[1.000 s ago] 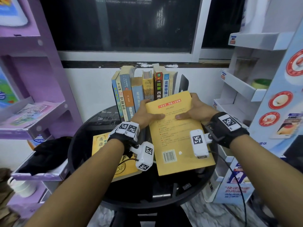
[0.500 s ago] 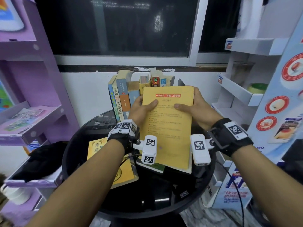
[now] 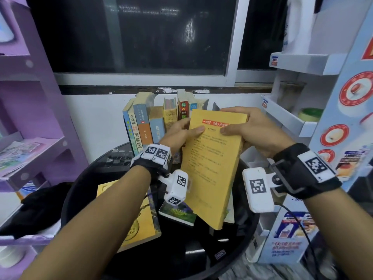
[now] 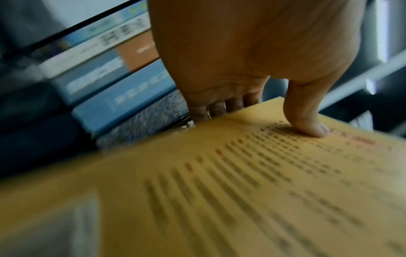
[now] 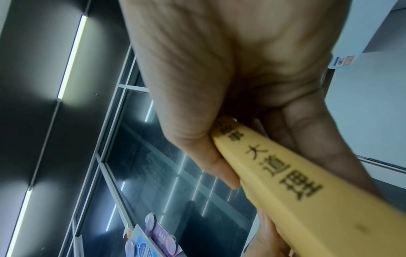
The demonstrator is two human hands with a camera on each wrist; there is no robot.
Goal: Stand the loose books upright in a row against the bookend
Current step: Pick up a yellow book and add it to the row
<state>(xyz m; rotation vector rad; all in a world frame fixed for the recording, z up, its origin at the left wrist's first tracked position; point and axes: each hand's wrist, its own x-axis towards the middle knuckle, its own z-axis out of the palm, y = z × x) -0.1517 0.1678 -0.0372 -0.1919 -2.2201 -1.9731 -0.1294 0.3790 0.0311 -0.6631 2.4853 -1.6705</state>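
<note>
Both hands hold a large yellow book point(image 3: 212, 168) up off the round black table point(image 3: 96, 178), back cover toward me, tilted near upright. My left hand point(image 3: 181, 132) grips its left edge, thumb on the cover and fingers behind; the left wrist view shows that thumb point(image 4: 307, 125) pressing the yellow book point(image 4: 219, 191). My right hand point(image 3: 252, 128) clasps the top right corner, and the right wrist view shows it pinching the spine point(image 5: 285, 182). Behind stands a row of upright books point(image 3: 157, 122), with the dark bookend point(image 3: 215, 107) at its right end. Two loose books lie flat: a yellow one point(image 3: 139, 223) and a green one point(image 3: 179, 213).
A purple shelf unit point(image 3: 30, 138) stands at the left with a black cloth point(image 3: 40, 207) on its low shelf. A white and blue display rack point(image 3: 302, 122) stands close on the right. A white wall and dark window point(image 3: 141, 37) lie behind the row.
The yellow book has been lifted off the table and tipped from lying flat to nearly upright, uncovering the green book beneath it. Both hands kept their hold on its upper part.
</note>
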